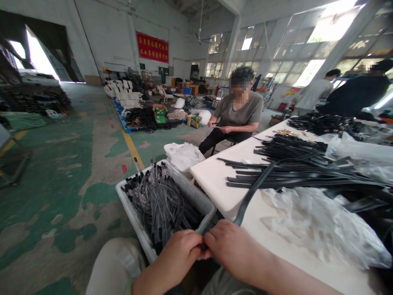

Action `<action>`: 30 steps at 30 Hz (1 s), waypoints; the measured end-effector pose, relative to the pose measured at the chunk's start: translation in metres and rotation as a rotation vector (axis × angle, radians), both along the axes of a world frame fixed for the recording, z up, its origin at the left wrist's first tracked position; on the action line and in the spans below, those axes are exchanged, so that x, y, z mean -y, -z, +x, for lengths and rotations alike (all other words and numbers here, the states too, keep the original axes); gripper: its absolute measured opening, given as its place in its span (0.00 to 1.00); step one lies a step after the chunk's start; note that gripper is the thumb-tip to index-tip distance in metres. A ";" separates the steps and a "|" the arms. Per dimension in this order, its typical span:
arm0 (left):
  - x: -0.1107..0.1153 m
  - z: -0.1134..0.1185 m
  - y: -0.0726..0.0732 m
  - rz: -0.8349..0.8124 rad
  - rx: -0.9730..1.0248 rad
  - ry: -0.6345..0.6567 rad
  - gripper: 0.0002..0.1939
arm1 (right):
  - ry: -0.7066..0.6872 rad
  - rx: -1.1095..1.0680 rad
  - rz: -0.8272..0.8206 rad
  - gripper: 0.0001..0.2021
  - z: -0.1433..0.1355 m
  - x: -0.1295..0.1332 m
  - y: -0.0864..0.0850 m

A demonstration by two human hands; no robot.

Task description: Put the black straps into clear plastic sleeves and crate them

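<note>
My left hand and my right hand meet at the near edge of the white table, fingers closed and touching each other. A long flat black strip runs from my right hand up and right over the table, towards a pile of similar strips. Its end between my fingers is mostly hidden; only a small dark bit shows there. Just beyond my left hand stands a grey-white bin full of dark strips, some with clear wrapping.
Crumpled clear plastic lies on the white table at the right. A white bag is behind the bin. A seated person works beyond the table corner; two more people stand at the back right.
</note>
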State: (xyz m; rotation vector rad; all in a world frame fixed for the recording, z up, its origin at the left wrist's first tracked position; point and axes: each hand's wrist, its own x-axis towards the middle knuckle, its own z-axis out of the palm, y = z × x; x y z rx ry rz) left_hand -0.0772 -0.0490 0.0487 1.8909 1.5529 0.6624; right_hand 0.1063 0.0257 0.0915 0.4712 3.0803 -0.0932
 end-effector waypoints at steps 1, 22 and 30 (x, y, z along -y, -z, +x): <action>0.002 -0.007 0.002 0.018 -0.057 -0.014 0.13 | 0.041 0.006 0.003 0.05 0.003 -0.005 -0.001; 0.015 -0.075 0.015 0.600 -0.229 -0.368 0.26 | -0.070 -0.147 -0.241 0.11 -0.018 -0.026 -0.088; 0.003 -0.026 -0.024 0.831 0.013 -0.270 0.32 | -0.107 -0.109 -0.082 0.10 -0.063 -0.001 -0.083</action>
